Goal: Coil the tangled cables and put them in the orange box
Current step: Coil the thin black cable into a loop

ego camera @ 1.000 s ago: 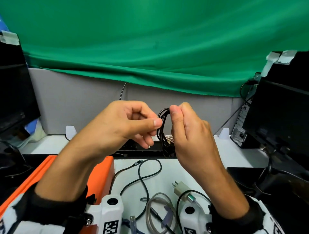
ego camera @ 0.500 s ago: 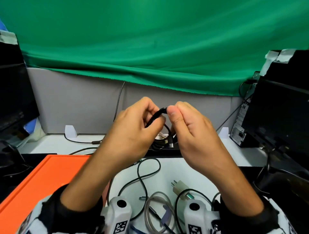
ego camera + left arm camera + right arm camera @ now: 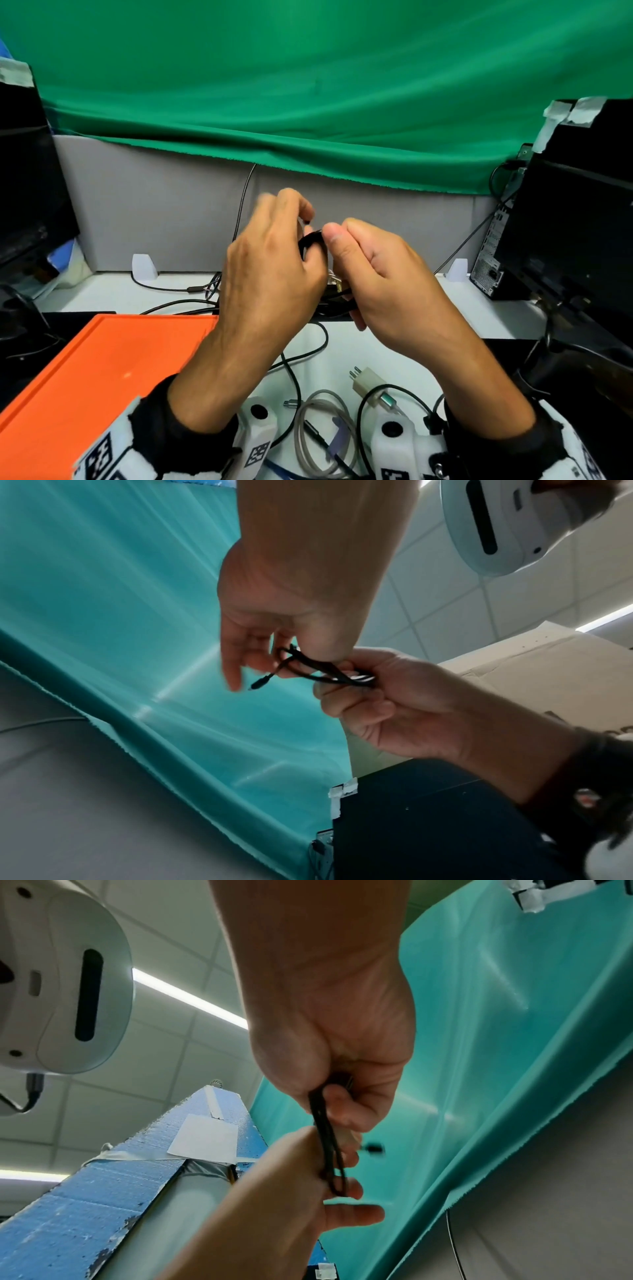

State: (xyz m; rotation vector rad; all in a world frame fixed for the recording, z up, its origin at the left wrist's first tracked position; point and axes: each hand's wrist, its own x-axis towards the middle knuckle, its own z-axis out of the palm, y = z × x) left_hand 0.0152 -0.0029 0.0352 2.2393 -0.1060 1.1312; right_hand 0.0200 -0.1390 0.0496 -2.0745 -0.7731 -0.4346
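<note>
Both hands hold a small bundle of coiled black cable point(image 3: 310, 241) in the air above the desk. My right hand point(image 3: 334, 240) grips one end of the bundle point(image 3: 324, 1125) in its curled fingers. My left hand point(image 3: 305, 228) pinches the loops at the other end point(image 3: 294, 657) between thumb and fingers. The cable's loose connector end point(image 3: 259, 683) sticks out past the left fingers. The orange box point(image 3: 102, 377) lies at the lower left of the desk, under my left forearm.
More loose cables lie on the white desk below the hands: a black one point(image 3: 291, 371), a grey coil point(image 3: 322, 428) and a white plug adapter point(image 3: 368, 381). Dark monitors point(image 3: 582, 246) stand at both sides, and a green cloth hangs behind.
My left hand moved from beside the bundle to over its top end, with fingers now working the loose end around the loops. The right hand kept its grip and sank a little.
</note>
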